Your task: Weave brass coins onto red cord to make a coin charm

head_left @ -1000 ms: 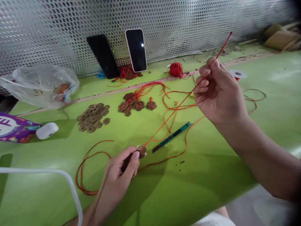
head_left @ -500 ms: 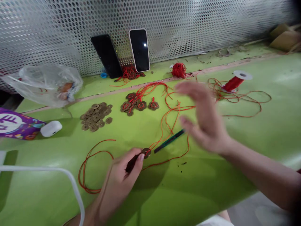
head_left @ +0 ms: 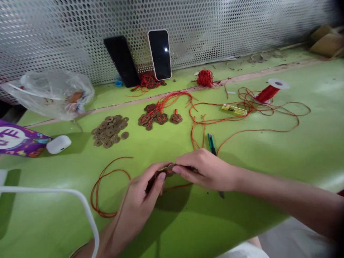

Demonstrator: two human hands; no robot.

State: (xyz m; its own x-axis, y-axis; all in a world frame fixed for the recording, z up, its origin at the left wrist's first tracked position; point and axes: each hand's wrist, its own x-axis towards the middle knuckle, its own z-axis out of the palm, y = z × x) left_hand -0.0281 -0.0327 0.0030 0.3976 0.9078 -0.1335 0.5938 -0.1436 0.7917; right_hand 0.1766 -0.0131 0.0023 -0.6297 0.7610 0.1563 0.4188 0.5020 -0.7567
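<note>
At far left a purple box (head_left: 24,139) is cut off by the edge of sight, a white case (head_left: 59,144) just beside it, and what the crumpled plastic bag (head_left: 53,91) behind them holds is too blurred to name. Next comes a heap of loose coins (head_left: 109,130), with a loop of red cord (head_left: 94,190) nearer me, partly behind the left wrist. The left hand (head_left: 143,191) has its thumb and curled fingers closed around a coin bundle (head_left: 169,169), so I see only its upper edge and can't count the pieces. That bundle lies between the two hands, its exposed end beyond the left thumb tip; there the right hand (head_left: 208,168) pinches it, thumb and forefinger nearly together. Beyond them sit the tied coin clusters (head_left: 161,118), two phones leaning behind. The right hand covers the middle of a green cutter (head_left: 211,141), only its upper end and dark tip showing. Further right, cord tangles around a small yellow object (head_left: 234,109) and a red spool (head_left: 268,93).
</note>
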